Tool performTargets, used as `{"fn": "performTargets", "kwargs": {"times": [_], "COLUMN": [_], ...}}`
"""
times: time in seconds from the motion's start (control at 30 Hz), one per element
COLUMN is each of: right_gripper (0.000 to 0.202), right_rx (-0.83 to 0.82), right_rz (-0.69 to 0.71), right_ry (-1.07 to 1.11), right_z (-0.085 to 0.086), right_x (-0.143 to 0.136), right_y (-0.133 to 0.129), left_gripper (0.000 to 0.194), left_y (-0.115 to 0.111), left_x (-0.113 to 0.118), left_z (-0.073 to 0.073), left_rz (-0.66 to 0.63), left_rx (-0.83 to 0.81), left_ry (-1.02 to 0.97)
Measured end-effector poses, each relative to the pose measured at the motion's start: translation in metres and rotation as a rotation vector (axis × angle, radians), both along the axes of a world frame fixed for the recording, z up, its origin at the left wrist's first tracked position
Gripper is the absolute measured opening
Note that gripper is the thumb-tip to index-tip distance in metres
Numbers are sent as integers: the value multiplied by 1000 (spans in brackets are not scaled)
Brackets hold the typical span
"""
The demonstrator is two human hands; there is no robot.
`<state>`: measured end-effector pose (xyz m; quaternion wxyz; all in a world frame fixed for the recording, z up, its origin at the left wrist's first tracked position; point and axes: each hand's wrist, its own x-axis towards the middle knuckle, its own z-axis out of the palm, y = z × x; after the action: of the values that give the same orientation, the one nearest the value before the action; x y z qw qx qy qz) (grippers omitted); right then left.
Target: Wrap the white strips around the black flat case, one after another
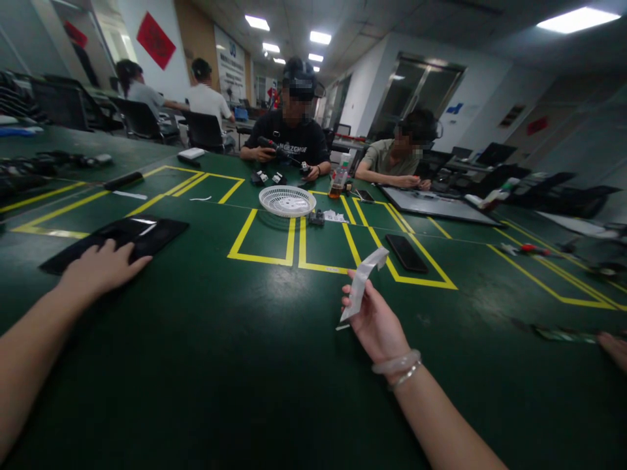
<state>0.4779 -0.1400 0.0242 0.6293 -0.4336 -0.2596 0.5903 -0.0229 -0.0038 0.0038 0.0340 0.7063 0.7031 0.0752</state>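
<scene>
Nearest to the camera, the right hand (375,320) is pinching a white strip (361,284) between thumb and fingers, and the strip stands up above the palm. Well to the left of this grip, the left hand (100,271) lies with fingers spread upon a black flat item (120,241). Just beyond the grip, toward its right, is a dark phone (406,253) on the green table (235,365). Farther beyond it stands a white basket (287,201), near a bottle (338,176).
</scene>
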Motion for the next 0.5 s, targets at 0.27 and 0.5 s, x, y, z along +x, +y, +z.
{"fn": "performTargets", "kwargs": {"times": [0.27, 0.5], "right_gripper": [44, 43], "right_rx": [56, 260], "right_rz": [-121, -159], "right_ry": [-186, -783], "right_z": [-4, -9], "right_x": [-1, -1], "right_y": [-1, -3], "left_gripper": [71, 63], "left_y": [-39, -77], "left_x": [138, 178], "left_z": [-9, -9], "left_rz": [-464, -907], "left_rx": [-38, 121], "left_ry": [99, 104]}}
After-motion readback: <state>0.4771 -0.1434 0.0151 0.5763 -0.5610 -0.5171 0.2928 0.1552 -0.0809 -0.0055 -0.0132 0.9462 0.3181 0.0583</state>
